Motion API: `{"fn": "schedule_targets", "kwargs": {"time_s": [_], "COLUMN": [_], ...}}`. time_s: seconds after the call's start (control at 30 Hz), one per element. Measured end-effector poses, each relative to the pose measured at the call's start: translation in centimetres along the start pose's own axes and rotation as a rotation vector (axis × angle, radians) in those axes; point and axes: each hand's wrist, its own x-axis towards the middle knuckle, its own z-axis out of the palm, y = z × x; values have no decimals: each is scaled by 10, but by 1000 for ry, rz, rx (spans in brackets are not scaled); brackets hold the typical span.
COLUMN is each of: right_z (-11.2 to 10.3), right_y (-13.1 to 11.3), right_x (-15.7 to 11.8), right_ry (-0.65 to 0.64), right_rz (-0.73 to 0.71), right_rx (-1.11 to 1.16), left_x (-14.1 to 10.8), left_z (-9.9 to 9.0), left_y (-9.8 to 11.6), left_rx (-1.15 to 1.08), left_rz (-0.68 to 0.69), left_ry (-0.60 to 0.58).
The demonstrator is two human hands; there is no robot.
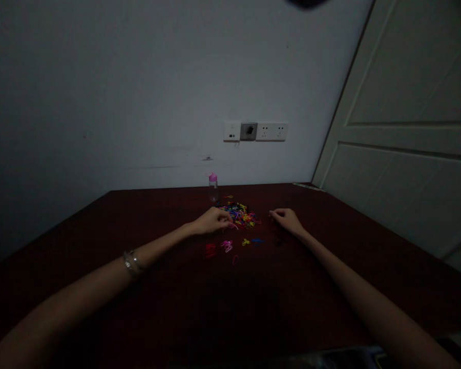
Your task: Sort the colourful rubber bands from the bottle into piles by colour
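Observation:
A heap of small multicoloured rubber bands (241, 214) lies on the dark red table. At its left edge my left hand (214, 220) has its fingers pinched on a pink rubber band (234, 226). My right hand (288, 220) rests just right of the heap, thumb and fingers closed together; whether anything is between them is too small to tell. Nearer me lie sorted little groups: red bands (210, 250), pink bands (227, 245), yellow bands (246, 242) and blue bands (257, 240). A single pink loop (235, 260) sits in front of them.
Behind the heap stands a clear bottle with a pink cap (213, 187). The table (169, 302) meets a pale wall holding a row of sockets (255, 131). A panelled white door (403, 133) borders the right side. The room is dim.

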Motion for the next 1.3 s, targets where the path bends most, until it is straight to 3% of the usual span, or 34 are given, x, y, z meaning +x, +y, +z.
{"fn": "schedule_targets", "kwargs": {"time_s": [0.13, 0.3, 0.73, 0.87, 1.0, 1.17, 1.3], "right_z": [0, 0, 0, 1, 3, 2, 1], "right_y": [0, 0, -5, -7, -14, -23, -23], "right_x": [1, 2, 0, 2, 0, -5, -5], "right_ry": [3, 17, -81, -189, -211, -246, -227], "right_rz": [-1, 7, -73, -175, -285, -317, -354], "right_rx": [-15, -39, -20, -38, -168, -353, -379], "left_x": [-32, -56, -71, -61, -41, -22, -12], "left_z": [-15, -18, -15, -19, -25, -29, -27], "left_y": [-10, -8, 2, -13, -49, -91, -101], "left_rx": [51, 2, -126, -164, -192, -286, -392], "left_rz": [-48, -101, -197, -214, -329, -426, -490], "left_ry": [-57, -162, -161, 29, 312, 637, 801]}}
